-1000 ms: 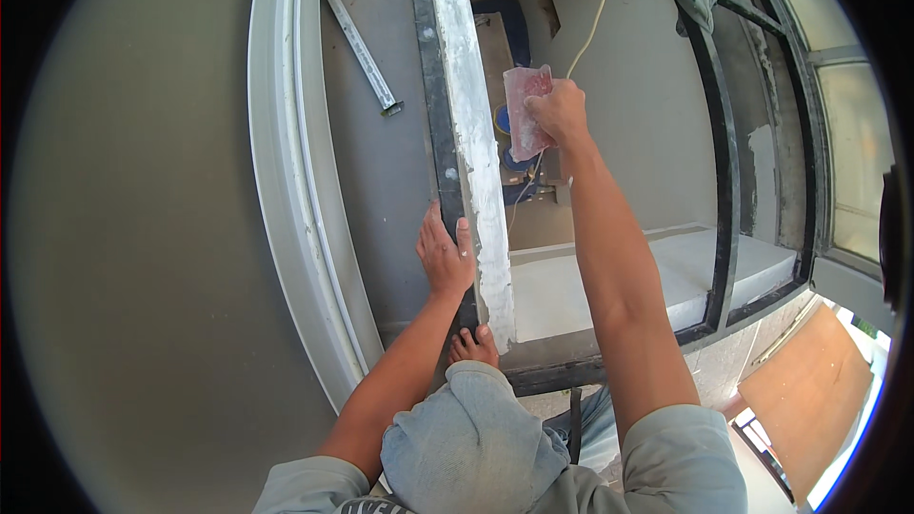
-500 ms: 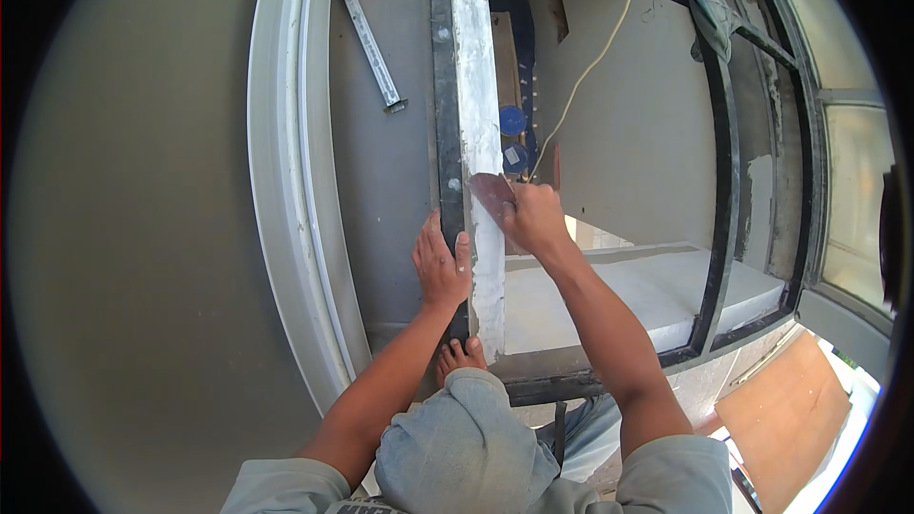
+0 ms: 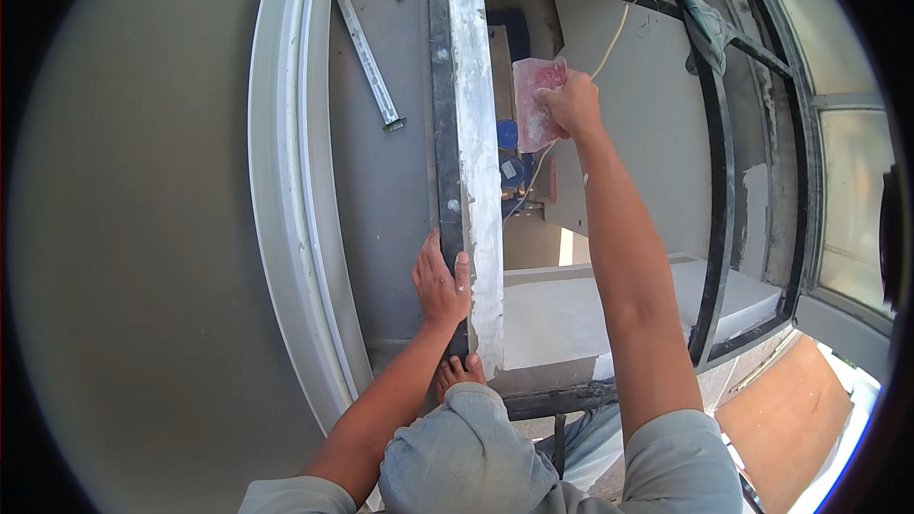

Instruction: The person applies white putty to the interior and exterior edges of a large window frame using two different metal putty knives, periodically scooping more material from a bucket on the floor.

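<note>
My right hand point(image 3: 576, 105) grips a pink putty scraper point(image 3: 536, 124) with pale residue on its face. The scraper is held over the opening, apart from the white-coated strip point(image 3: 479, 133) to its left. My left hand point(image 3: 442, 287) lies on the dark metal frame bar point(image 3: 441, 114) beside that strip, fingers stretched out on one side and thumb on the other. White coating with ragged edges covers most of the strip. My bare foot point(image 3: 462, 371) rests at the near end of the bar.
Below the opening are blue round lids point(image 3: 512, 171) and a pale cord point(image 3: 609, 48). A grey cloth point(image 3: 687, 5) hangs on the frame's far right corner. A metal strip point(image 3: 367, 52) lies on the grey surface at left, near a white rail point(image 3: 290, 133). A window point(image 3: 852, 190) stands right.
My right hand has lifted the scraper off the white strip and moved it away and to the right, turning its face into view. My left hand stays on the bar.
</note>
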Action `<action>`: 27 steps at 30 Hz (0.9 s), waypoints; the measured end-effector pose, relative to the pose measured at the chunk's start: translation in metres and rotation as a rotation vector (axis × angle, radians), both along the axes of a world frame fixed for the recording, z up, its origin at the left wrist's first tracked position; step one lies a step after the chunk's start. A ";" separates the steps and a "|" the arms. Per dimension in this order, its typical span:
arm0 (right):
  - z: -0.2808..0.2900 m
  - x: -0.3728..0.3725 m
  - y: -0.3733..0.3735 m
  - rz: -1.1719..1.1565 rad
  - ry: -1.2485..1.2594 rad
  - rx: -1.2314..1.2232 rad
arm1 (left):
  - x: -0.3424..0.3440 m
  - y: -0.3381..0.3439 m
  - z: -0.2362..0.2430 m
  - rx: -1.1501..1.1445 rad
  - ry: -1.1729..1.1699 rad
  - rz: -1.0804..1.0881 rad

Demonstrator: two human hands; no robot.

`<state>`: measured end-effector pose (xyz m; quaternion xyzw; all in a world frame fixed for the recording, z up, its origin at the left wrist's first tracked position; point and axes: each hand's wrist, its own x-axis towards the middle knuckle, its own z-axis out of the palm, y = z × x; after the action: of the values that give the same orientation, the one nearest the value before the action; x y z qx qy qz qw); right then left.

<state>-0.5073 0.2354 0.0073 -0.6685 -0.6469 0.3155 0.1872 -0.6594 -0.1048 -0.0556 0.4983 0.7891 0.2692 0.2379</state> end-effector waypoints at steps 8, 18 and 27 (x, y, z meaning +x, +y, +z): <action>-0.056 0.042 -0.010 -0.374 0.833 -0.785 | 0.004 0.000 -0.001 -0.011 -0.005 -0.024; -0.118 0.076 -0.111 -0.354 0.614 -1.119 | 0.007 0.002 0.001 -0.014 0.007 -0.044; -0.133 0.130 -0.304 -0.297 0.534 -1.084 | 0.008 0.004 0.008 -0.003 0.026 -0.040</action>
<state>-0.3770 -0.0688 -0.1259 -0.6492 -0.2258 0.7261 0.0186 -0.6509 -0.1009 -0.0471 0.5169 0.7825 0.2567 0.2337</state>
